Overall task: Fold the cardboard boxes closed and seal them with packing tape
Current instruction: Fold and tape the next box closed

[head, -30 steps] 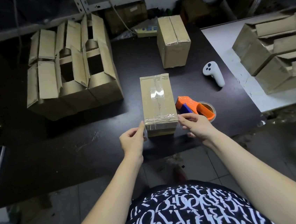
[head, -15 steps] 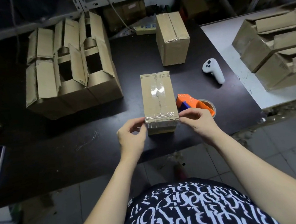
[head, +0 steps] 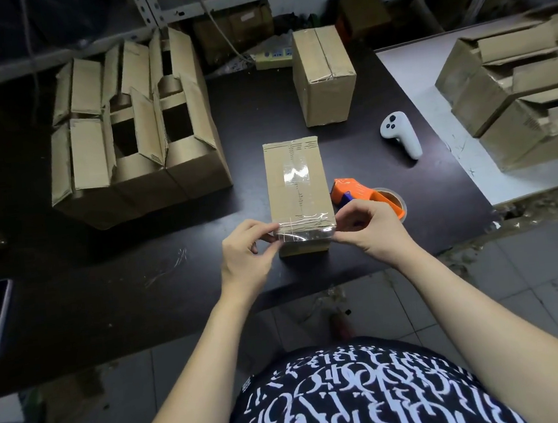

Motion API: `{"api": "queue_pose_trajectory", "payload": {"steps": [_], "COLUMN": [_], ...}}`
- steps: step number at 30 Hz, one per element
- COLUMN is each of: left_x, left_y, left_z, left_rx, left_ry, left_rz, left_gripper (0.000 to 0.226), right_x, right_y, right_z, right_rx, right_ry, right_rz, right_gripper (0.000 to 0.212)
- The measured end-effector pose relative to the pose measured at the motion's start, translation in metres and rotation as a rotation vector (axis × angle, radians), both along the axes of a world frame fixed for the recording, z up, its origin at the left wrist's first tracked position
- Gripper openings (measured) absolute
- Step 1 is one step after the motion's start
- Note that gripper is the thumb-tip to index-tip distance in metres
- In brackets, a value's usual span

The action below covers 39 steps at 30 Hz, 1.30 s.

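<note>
Brown box (head: 297, 182), orange tape dispenser (head: 360, 193), white controller (head: 400, 134), black table (head: 106, 288).

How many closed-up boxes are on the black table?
2. The front box sits near the table edge, held between the left hand and right hand. The back box stands by the power strip. The left-side boxes are open.

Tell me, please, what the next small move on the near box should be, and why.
Probably smooth the tape strip down the box sides: the left hand and right hand pinch its ends at the near corners, and it looks wrinkled, not yet flat.
</note>
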<state>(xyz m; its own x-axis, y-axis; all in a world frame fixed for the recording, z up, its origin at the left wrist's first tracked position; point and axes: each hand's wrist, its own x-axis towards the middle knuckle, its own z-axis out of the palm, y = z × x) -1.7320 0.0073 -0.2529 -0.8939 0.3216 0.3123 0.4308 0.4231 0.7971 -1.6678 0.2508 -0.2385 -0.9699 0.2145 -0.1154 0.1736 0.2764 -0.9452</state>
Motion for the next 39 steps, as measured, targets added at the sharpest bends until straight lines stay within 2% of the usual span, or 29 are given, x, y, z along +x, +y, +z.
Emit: {"api": "queue_pose_trajectory", "payload": {"steps": [6, 15, 19, 27, 35, 39], "left_x": [-0.002, -0.003, -0.005, -0.007, -0.014, -0.016], "left_y": [0.007, -0.007, -0.002, 0.002, 0.006, 0.007], "left_z": [-0.006, -0.008, -0.004, 0.0, 0.0, -0.001], "left_rx": [-0.066, -0.065, -0.09, -0.072, -0.115, -0.107], "left_ry": [0.034, 0.022, 0.058, -0.004, 0.013, 0.012], "left_rz": [0.001, -0.095, -0.053, -0.02, -0.04, -0.042], "left_gripper": [0.03, 0.047, 0.039, 0.034, 0.018, 0.017], "right_x": [-0.005, -0.001, -0.003, -0.008, -0.014, -0.014], "right_y": [-0.002, 0.007, 0.005, 0.001, 0.002, 0.002], "right_z": [-0.016, -0.004, -0.004, -0.003, -0.005, -0.006], "right_rx": [0.172, 0.102, 0.144, 0.19, 0.197, 0.195], "right_ry": [-0.067, -0.055, -0.027, -0.029, -0.035, -0.025], "right_rz": [0.016, 0.016, -0.006, -0.046, -0.078, -0.09], "right_gripper": [0.025, 0.026, 0.026, 0.026, 0.028, 0.027]}}
